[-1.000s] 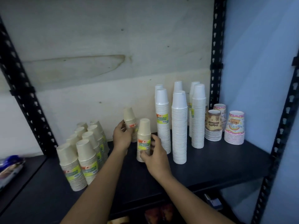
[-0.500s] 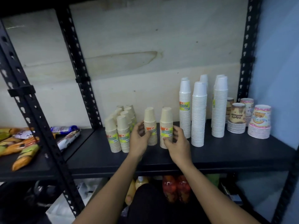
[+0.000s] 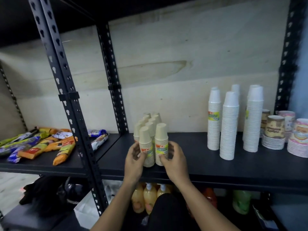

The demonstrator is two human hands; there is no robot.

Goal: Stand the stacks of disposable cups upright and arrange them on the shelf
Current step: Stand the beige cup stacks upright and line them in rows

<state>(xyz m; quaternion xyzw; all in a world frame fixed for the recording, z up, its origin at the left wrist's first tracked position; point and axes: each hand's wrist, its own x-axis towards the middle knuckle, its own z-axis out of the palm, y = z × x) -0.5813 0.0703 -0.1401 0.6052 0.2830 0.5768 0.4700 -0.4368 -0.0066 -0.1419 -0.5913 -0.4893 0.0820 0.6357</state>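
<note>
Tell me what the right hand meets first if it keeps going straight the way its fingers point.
The right hand points at the front right cream cup stack, fingertips already at its base. Beyond it stand more cream stacks, though depth is unclear.

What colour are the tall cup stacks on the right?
White tall cup stacks, clearest in the head view.

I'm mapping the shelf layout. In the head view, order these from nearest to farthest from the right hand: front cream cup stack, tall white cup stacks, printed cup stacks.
1. Front cream cup stack, at the right hand's fingertips.
2. Tall white cup stacks, further right.
3. Printed cup stacks, far right end.
</note>
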